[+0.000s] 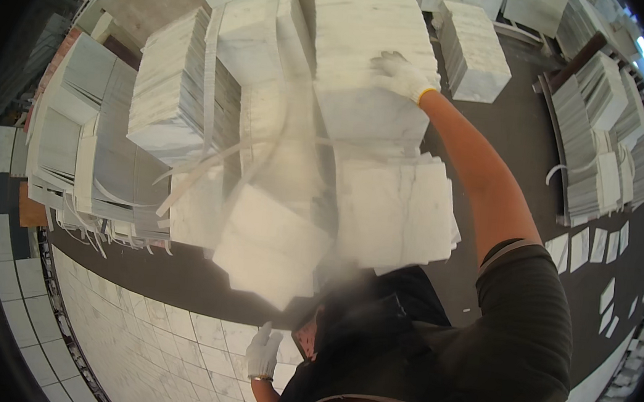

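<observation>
My right hand [403, 78], in a white knit glove with a yellow cuff edge, lies on the right side of a tall row of white marble tiles [375, 33] packed face to face. Its fingers are stretched out, gripping nothing I can see. Nearer to me, a stack of square marble tiles [390, 214] with grey veins leans against that row. To its left sits a smaller stack of tiles [272, 246], turned at an angle. My left hand [262, 355], also gloved, hangs low at my left side with its fingers apart and nothing in it.
Strapped tile bundles [167, 88] stand at the left, with loose white straps [202, 167] trailing from them. Another tile block [474, 53] rests on the dark floor at the far right. A rack of tiles [591, 140] stands right. Laid-out tiles [171, 349] cover the lower left.
</observation>
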A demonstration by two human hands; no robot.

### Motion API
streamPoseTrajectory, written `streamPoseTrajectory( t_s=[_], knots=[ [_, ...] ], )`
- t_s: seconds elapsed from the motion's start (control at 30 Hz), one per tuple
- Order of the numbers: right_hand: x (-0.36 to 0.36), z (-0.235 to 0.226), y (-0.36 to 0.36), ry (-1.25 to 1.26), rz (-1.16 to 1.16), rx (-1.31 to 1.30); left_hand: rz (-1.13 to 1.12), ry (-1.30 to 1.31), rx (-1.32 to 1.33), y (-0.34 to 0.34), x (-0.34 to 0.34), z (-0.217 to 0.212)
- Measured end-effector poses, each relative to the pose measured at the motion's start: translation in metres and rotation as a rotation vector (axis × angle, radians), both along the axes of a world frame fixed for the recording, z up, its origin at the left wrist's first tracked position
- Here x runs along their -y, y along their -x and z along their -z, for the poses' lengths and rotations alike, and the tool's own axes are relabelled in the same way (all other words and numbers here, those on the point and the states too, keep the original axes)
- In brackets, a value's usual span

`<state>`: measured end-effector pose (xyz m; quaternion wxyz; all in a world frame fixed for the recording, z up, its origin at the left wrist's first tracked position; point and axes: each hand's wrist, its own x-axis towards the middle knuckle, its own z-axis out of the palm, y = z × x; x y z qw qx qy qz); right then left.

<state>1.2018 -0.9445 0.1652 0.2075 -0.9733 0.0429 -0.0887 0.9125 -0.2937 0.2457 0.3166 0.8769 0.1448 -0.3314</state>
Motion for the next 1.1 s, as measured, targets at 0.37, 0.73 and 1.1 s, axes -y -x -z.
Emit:
streamPoseTrajectory(
  t_s=[0.37, 0.73, 1.1],
  knots=[
    [-0.078, 0.056, 0.689, -0.350, 1.011, -0.775, 0.848, -0.016, 0.046, -0.073, 0.029, 0.054],
    [-0.291, 0.086, 0.902, -1.421, 1.477, -0.898, 0.967, 0.227, -0.089, -0.025, 0.169, 0.052],
    [-0.187, 0.124, 1.012, -1.440, 1.675, -0.785, 1.091, -0.072, -0.106, 0.056, 0.345, 0.055]
  ],
)
